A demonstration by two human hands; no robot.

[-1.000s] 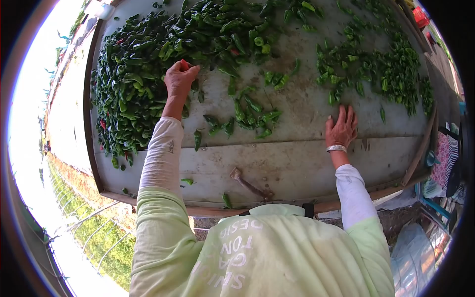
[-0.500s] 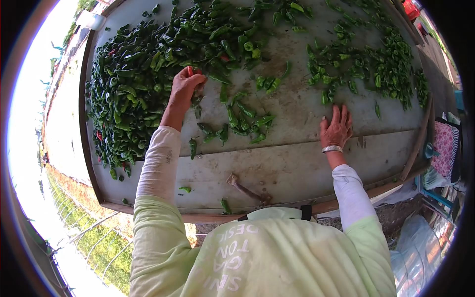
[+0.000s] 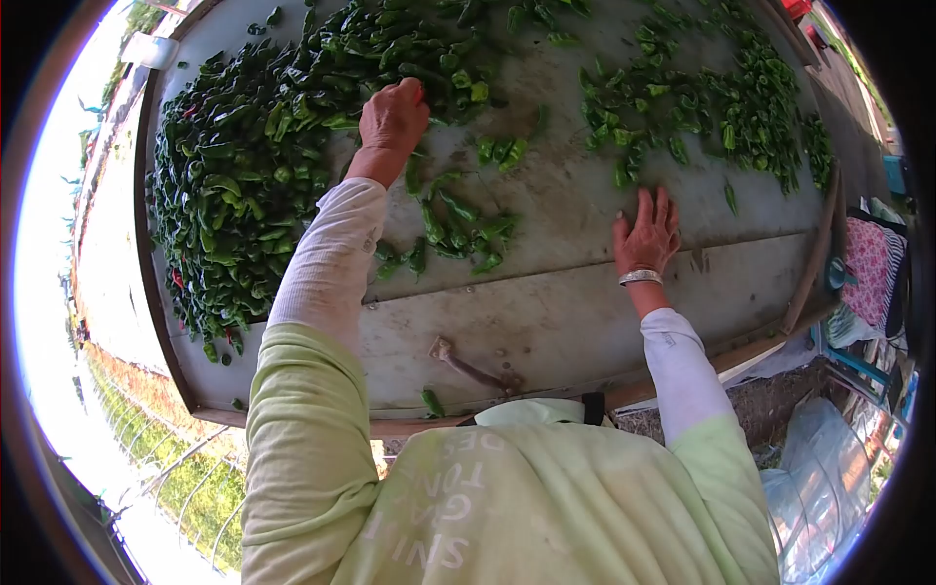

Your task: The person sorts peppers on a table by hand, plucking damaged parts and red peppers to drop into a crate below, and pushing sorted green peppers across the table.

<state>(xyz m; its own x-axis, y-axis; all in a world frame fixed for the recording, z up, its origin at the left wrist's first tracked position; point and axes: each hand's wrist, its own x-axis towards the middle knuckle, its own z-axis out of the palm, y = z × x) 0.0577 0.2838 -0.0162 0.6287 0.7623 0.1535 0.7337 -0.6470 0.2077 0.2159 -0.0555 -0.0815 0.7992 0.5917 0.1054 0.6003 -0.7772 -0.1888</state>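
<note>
My left hand (image 3: 393, 127) is closed at the near edge of the large pile of green peppers (image 3: 234, 185), with a bit of red pepper (image 3: 420, 94) showing at its fingertips. My right hand (image 3: 646, 237) rests palm down on the grey metal table (image 3: 575, 214), fingers spread, with a bracelet at the wrist. Just beyond it lie smaller green peppers (image 3: 760, 117) in a looser heap. Between my hands are a few loose clusters of green peppers (image 3: 458, 224).
A brown handle-like piece (image 3: 473, 369) sits on the near part of the table. One green pepper (image 3: 432, 403) lies by the wooden front edge (image 3: 390, 427). Pink patterned cloth (image 3: 868, 268) and clear plastic sheeting (image 3: 819, 478) are at the right.
My left hand has moved right and farther over the table, with the red pepper still at its fingers. My right hand stays on the table. The view has shifted slightly.
</note>
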